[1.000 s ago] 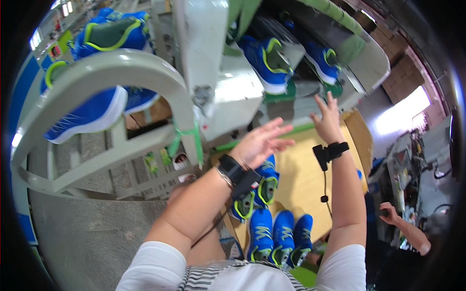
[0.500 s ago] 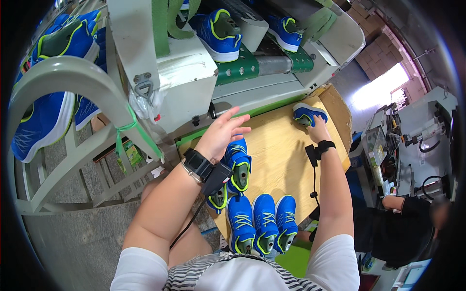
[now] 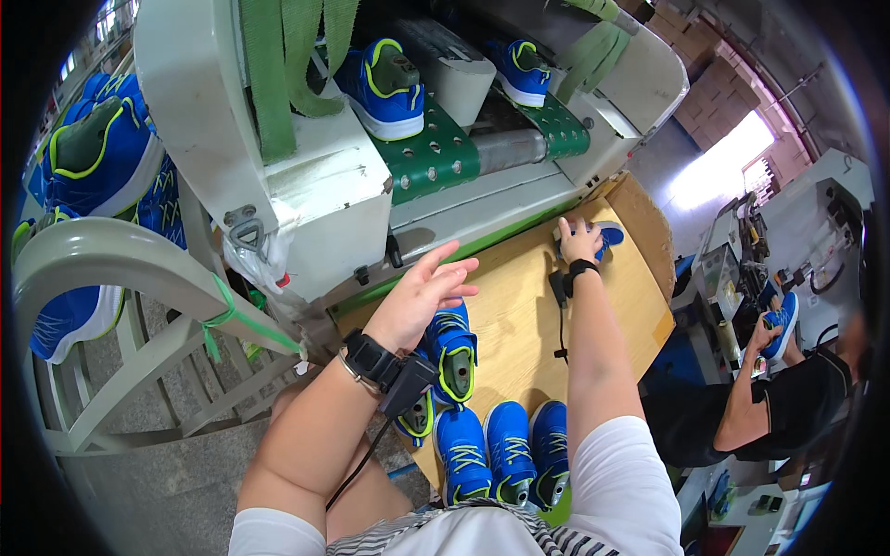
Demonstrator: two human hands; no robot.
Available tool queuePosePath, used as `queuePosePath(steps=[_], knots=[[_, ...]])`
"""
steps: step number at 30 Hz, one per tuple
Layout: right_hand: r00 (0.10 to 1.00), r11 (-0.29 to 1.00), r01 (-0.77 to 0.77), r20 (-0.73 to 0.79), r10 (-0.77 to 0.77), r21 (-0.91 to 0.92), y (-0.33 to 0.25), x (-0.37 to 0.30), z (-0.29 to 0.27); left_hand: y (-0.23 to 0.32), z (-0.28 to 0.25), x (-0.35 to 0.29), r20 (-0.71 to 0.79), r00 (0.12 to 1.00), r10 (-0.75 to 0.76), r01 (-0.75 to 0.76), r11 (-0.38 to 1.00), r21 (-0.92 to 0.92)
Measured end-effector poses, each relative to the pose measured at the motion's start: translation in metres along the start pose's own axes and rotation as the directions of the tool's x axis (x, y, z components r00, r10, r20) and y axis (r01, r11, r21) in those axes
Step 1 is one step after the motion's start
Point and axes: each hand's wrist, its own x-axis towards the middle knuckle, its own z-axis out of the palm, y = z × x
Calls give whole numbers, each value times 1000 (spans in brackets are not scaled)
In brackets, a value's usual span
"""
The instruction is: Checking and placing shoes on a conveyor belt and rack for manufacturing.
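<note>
**Desk:** What is the step here?

**Photographer:** A worker at a shoe line, seen from above. The right hand (image 3: pixel 579 243) is laid on a blue shoe (image 3: pixel 607 236) at the far edge of the table (image 3: pixel 519 306), just below the green belt (image 3: pixel 436 153). I read it as the moment of taking hold of that shoe.

**Desk:** Is it held?

**Photographer:** The fingers drape over the shoe's top and touch it. Whether they are clamped round it, I cannot tell. The toe sticks out past the fingertips, to their right.

**Desk:** And the other hand?

**Photographer:** The left hand (image 3: pixel 422 296) hangs over the table, palm down, fingers spread wide and holding nothing. A second shoe (image 3: pixel 452 347) lies just under its wrist, and a row of shoes (image 3: pixel 505 449) stands well behind it, near the body.

**Desk:** Arm pose?

**Photographer:** Right arm stretched nearly straight, well forward. Left arm bent, forearm angled in from the lower left. Both wrists carry black bands with cords.

**Desk:** What would a lift call for?

**Photographer:** In my judgement, fingers closing round the shoe's sides before it comes off the table, with the left hand free to help.
</note>
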Motion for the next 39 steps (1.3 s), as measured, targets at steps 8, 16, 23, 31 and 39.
queuePosePath(steps=[8,16,23,31,39], knots=[[993,793,90,7,-117,602,95,-5,-15,-17,11,13,35,999,39,-37,997,-71],[949,943,313,7,-316,114,90,-99,-26,-10,-12,-14,-50,999,15,-15,1000,8],[796,786,472,189,-575,400,27,-240,-93,-14,9,-1,11,998,55,-56,997,46],[886,793,67,330,-327,606,10,-208,-72,-42,7,12,-113,992,54,-35,986,164],[743,359,366,-38,-668,858,-145,-251,-182,6,19,-25,188,972,141,-142,990,-9]])
